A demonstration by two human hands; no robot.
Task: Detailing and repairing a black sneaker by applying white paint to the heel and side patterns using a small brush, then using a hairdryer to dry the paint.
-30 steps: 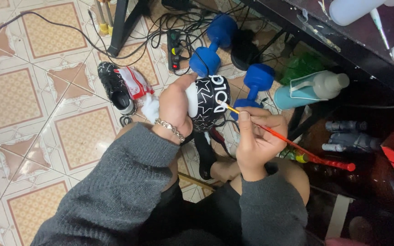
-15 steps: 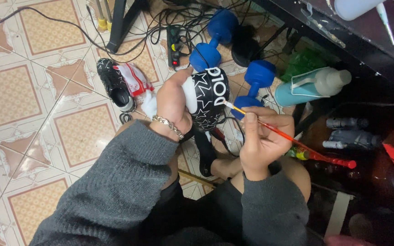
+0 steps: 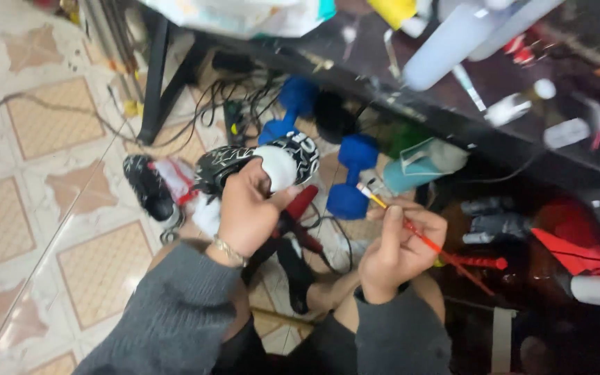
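Shoe point(image 3: 258, 163), black and white: your left hand point(image 3: 248, 208) gripped it, fingers wrapped round the white toe. It had tilted away from the paintbrush point(image 3: 425, 239), now clear of it, pinched in your right hand point(image 3: 401, 253) beside the shoe; painting paused.

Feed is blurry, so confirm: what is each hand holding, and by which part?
Left hand grips the black-and-white shoe around its white end. Right hand pinches the red paintbrush mid-handle.
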